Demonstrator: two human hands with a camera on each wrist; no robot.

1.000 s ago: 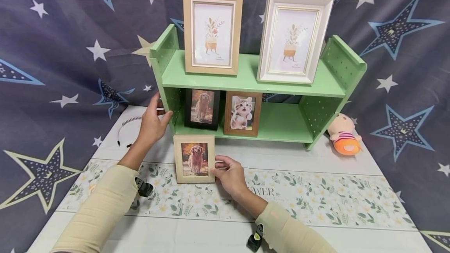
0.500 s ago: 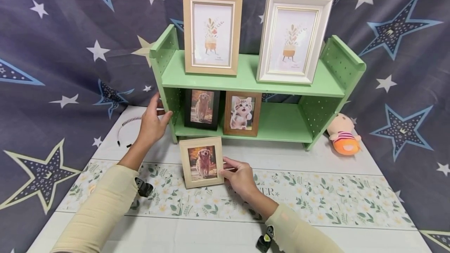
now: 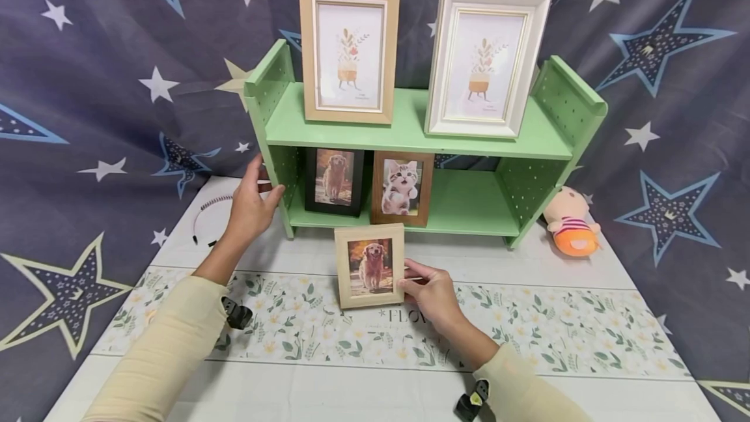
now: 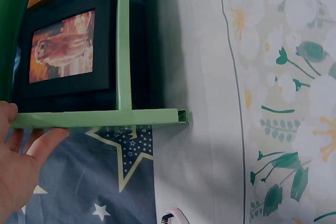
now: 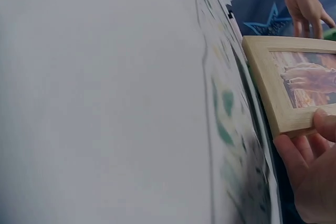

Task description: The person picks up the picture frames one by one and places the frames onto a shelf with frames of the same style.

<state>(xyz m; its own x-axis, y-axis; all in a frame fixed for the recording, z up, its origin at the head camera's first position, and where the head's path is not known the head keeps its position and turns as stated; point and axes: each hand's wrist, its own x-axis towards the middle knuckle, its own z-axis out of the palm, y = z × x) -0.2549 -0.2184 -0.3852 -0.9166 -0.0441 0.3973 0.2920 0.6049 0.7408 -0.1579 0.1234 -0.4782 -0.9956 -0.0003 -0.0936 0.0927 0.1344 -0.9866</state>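
Note:
In the head view my right hand (image 3: 432, 292) pinches the right edge of a light wooden picture frame (image 3: 342, 266) holding a photo of a golden retriever. That frame is upright, facing me, in front of a green two-tier shelf (image 3: 469, 204). The right wrist view shows the thumb (image 5: 323, 121) on the front of the frame and the fingers behind it. My left hand (image 3: 252, 207) holds the shelf's left side panel (image 4: 100, 118), thumb at its front edge and fingers against the outer side.
On the lower tier stand a black picture frame (image 3: 359, 181) and a brown one (image 3: 429, 191) with a kitten photo. A tan frame (image 3: 308, 51) and a white frame (image 3: 435, 64) stand on top. A plush doll (image 3: 571, 226) lies right; a thin cord (image 3: 196, 220) lies left.
My right hand has carried the light wooden picture frame to the right, from before the shelf's left end to below the kitten photo. The left hand keeps its place on the shelf.

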